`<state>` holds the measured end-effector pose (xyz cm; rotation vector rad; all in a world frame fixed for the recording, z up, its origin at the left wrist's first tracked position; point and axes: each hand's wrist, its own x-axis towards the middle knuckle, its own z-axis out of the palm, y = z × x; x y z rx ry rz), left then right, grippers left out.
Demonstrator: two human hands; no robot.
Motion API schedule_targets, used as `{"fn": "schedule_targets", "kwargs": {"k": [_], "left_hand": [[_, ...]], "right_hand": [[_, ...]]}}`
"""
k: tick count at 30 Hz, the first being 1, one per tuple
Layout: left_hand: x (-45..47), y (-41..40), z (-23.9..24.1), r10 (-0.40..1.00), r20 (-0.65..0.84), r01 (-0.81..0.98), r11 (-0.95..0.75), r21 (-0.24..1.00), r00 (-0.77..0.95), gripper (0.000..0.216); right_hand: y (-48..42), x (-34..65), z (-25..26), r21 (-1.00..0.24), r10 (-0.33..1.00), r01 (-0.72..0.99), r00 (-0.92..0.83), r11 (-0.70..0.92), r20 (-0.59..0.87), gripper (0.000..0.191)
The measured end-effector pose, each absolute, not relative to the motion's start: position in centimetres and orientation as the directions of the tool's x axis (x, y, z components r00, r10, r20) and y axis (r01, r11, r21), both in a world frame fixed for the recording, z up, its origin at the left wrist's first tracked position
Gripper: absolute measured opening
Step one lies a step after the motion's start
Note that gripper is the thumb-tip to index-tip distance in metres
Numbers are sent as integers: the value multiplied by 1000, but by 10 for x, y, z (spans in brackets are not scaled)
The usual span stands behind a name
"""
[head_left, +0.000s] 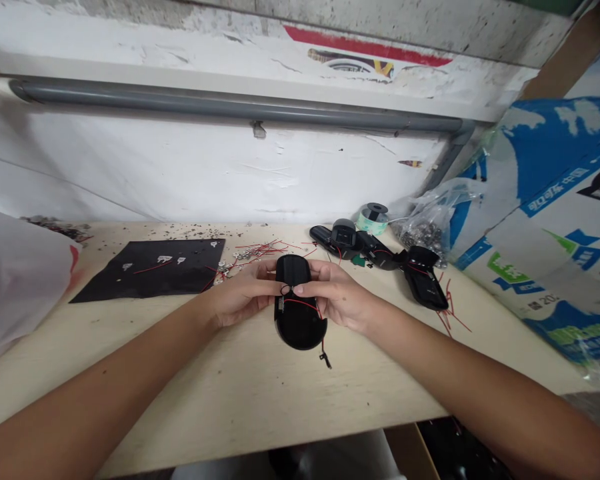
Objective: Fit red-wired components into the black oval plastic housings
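Note:
Both hands hold one black plastic housing [301,328] above the table, its rounded wide end toward me. My left hand [247,292] grips its left side, the thumb laid across the middle. My right hand [337,293] grips the right side, its thumb tip close to the left one. Between the thumbs sits a small part too tiny to make out. A red wire [300,303] runs across the inside of the housing. It hangs out on the right, ending in a small black piece [325,361]. The fingers behind the housing are partly hidden.
A black sheet [150,273] with small metal pieces lies left. Red wires [260,250] and metal tabs are heaped behind my hands. Several black housings [425,283] lie at the right, near a tape roll [373,219], a plastic bag of small parts [423,230] and a blue-white box [555,233].

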<state>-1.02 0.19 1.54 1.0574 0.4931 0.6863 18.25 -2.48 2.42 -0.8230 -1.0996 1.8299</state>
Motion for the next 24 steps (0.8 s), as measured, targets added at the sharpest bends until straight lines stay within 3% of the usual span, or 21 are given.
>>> {"fn": "schedule_targets", "kwargs": {"k": [24], "left_hand": [[-8,6,8,795,-52,-338,316,887,605,26]], "right_hand": [[-18,184,21,-876,906,-372,-396,-307,-149,32]]}}
